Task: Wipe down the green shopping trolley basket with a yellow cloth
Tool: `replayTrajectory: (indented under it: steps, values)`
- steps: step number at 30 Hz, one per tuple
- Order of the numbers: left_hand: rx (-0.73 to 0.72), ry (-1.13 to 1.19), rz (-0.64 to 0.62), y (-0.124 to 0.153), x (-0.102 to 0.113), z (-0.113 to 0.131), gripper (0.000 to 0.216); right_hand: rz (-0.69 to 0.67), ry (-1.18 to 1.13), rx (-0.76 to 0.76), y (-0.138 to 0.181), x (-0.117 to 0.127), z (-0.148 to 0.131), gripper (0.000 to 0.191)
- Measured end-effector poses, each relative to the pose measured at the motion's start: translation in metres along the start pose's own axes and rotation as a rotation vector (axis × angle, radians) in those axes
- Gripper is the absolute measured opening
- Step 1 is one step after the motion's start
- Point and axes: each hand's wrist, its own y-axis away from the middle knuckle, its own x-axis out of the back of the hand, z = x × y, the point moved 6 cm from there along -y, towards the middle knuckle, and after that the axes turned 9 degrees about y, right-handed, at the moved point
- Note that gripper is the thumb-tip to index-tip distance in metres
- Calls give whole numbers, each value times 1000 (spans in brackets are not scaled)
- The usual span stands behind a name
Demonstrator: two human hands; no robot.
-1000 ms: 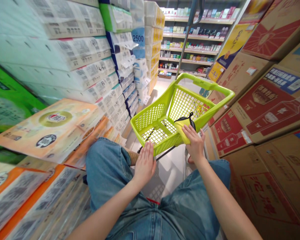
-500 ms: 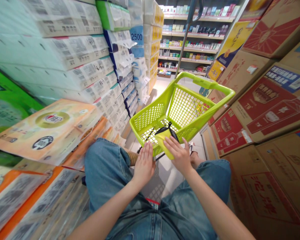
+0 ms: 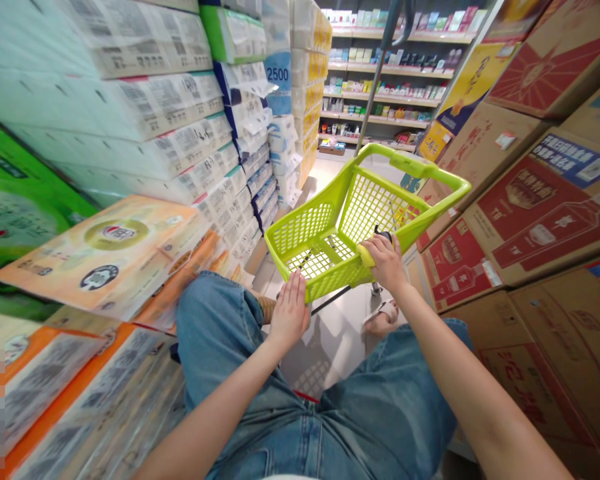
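Observation:
A lime-green shopping basket cart [image 3: 325, 285] with lattice walls stands tilted in front of my knees. My left hand [image 3: 290, 312] lies on its near left corner, fingers stretched out flat over the rim and holding nothing. At the near right corner, my right hand [image 3: 387, 263] grips a yellow cloth [image 3: 366, 255] and presses it against the rim. Most of the cloth is hidden under the fingers; a dark edge with a small black loop [image 3: 383, 233] sticks out above them.
Packs of tissue paper [image 3: 180, 153] are piled high on the left, beside an orange carton [image 3: 105, 247]. Cardboard boxes [image 3: 535, 207] form a wall on the right. Shelves of small goods [image 3: 390, 70] stand behind the cart, near an upright metal pole [image 3: 375, 93].
My right hand has slid right along the near rim with the yellow cloth, from the middle to the right corner. My left hand stays at the left corner.

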Motion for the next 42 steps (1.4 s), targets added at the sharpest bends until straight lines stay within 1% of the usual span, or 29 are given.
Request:
replayTrajectory:
  steps: [5, 11, 17, 24, 28, 31, 34, 38, 42]
  values:
    - [4, -3, -3, -20, -7, -7, 79, 31, -74, -33, -7, -8, 12, 49]
    - [-27, 4, -20, -41, -11, -18, 79, 60, -114, -60, -14, -19, 18, 52]
    - [-48, -3, -23, -71, -15, -40, 77, 43, -90, -115, -30, -31, 21, 52]
    - [26, -57, -136, -115, -19, -75, 76, -7, -22, -165, -53, -36, 13, 51]
    - [63, -95, -205, -130, -18, -92, 73, 1, -2, -170, -59, -36, 4, 50]
    - [83, -96, -212, -134, -14, -103, 71, 24, -10, -156, -61, -35, -5, 49]
    - [110, -99, -217, -132, -11, -112, 70, 41, -33, -136, -59, -33, -16, 50]
    - [141, -107, -207, -120, -6, -121, 72, 44, -75, -116, -54, -28, -32, 54]
    - [155, -130, -167, -104, 3, -125, 72, 67, -108, -116, -50, -21, -49, 54]
